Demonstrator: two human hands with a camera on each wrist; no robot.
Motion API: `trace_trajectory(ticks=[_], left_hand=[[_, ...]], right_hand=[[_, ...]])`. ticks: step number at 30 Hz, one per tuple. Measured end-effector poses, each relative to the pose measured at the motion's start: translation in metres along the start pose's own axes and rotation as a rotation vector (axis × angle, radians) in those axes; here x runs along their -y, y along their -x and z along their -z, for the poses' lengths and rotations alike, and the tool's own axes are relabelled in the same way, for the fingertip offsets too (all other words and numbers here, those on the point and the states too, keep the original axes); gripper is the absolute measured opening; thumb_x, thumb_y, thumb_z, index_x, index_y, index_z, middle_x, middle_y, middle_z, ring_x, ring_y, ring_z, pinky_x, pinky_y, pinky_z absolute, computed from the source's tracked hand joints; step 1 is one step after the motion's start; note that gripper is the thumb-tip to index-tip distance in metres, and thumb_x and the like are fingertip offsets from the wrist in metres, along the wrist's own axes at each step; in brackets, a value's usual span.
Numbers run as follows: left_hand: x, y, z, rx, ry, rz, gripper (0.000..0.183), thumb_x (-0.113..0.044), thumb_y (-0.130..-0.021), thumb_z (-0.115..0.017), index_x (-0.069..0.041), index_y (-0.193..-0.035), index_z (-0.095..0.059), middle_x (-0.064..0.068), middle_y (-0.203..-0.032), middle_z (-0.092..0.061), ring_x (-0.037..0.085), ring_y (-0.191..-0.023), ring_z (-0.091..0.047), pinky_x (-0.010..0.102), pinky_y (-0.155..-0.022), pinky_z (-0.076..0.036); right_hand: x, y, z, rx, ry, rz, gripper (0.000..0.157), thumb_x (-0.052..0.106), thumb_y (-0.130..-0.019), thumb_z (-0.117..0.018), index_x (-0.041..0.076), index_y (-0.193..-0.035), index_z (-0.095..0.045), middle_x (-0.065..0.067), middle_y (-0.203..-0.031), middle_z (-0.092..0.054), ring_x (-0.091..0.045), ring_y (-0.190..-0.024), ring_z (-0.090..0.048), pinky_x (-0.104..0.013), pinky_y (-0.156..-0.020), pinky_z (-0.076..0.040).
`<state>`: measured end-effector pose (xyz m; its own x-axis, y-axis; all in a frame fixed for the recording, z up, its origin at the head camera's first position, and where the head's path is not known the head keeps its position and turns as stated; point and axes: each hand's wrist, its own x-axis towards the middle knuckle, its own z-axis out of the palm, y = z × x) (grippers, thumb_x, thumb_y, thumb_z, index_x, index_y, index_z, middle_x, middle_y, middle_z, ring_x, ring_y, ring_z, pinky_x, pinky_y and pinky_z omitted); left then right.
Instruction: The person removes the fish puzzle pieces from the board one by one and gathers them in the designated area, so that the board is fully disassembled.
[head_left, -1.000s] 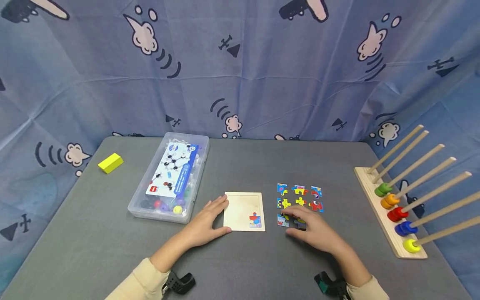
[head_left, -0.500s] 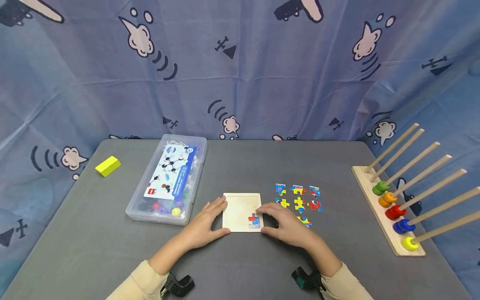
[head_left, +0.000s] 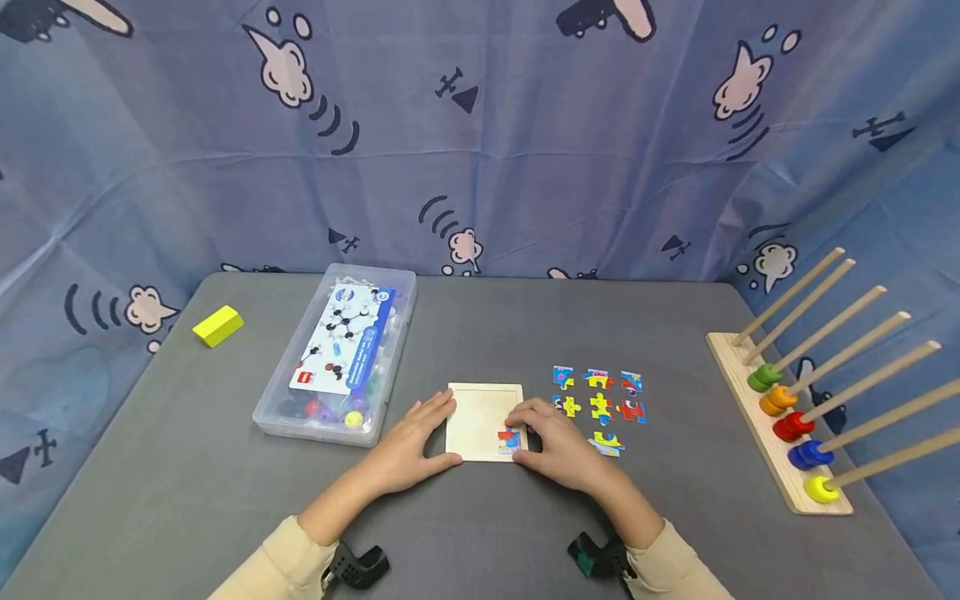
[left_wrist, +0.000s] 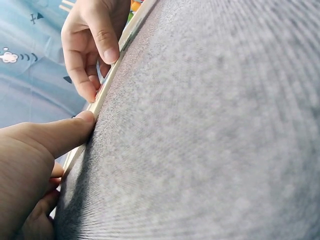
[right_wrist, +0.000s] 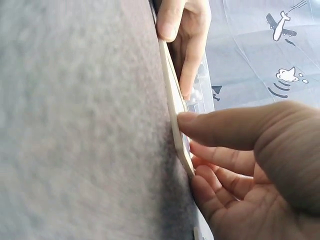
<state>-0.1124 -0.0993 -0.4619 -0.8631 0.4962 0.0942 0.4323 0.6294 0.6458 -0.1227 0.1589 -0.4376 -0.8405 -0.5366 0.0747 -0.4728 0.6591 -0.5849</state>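
A small wooden puzzle tray (head_left: pixel 472 412) lies flat at the table's middle. Near its lower right corner sits a puzzle piece (head_left: pixel 507 442) in red, blue and lilac, partly covered by fingers. My left hand (head_left: pixel 408 450) rests along the tray's left side, fingers fairly straight, thumb on the front edge. My right hand (head_left: pixel 558 450) has its thumb at the front edge and bent fingers on the far side of the piece, pinching it. The right wrist view shows this thumb (right_wrist: pixel 215 127) against the tray's rim. Several loose puzzle pieces (head_left: pixel 601 406) lie right of the tray.
A clear plastic case (head_left: pixel 318 429) with a molecule label stands at the left. Behind it to the left lies a yellow block (head_left: pixel 218 326). At the right, a wooden peg stand (head_left: pixel 780 442) holds coloured rings, its pegs leaning outward. A patterned curtain (head_left: pixel 525 167) hangs behind the table.
My right hand has moved left from over the loose pieces to the tray's lower right corner, its fingers now on the piece there. My left hand has stayed put.
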Motion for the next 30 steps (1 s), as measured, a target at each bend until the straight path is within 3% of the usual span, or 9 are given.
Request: trace_trajectory(ticks=[11,30], left_hand=[[-0.0001,-0.0008,0.001,-0.011,-0.005,-0.012,0.076,-0.031,-0.084,-0.071,0.003,-0.143,-0.038,0.018,-0.152,-0.031,0.034,-0.141,-0.028,0.052,-0.117,-0.019],[0.0006,-0.0004,0.0005,-0.006,-0.02,-0.022,0.076,-0.032,-0.084,-0.071,0.003,-0.143,-0.038,0.017,-0.152,-0.032,0.032,-0.142,-0.028,0.051,-0.118,-0.018]], right_hand=[[0.0024,-0.0013,-0.0004,-0.003,-0.058,-0.038,0.035,0.006,-0.076,-0.077,0.011,-0.106,-0.059,0.004,-0.095,-0.056,-0.011,-0.087,-0.053,-0.026,-0.079,-0.05],[0.0031,0.004,0.0083,0.0,0.029,-0.005,0.034,0.012,-0.079,-0.075,0.01,-0.11,-0.061,0.003,-0.1,-0.06,-0.011,-0.089,-0.055,-0.028,-0.08,-0.051]])
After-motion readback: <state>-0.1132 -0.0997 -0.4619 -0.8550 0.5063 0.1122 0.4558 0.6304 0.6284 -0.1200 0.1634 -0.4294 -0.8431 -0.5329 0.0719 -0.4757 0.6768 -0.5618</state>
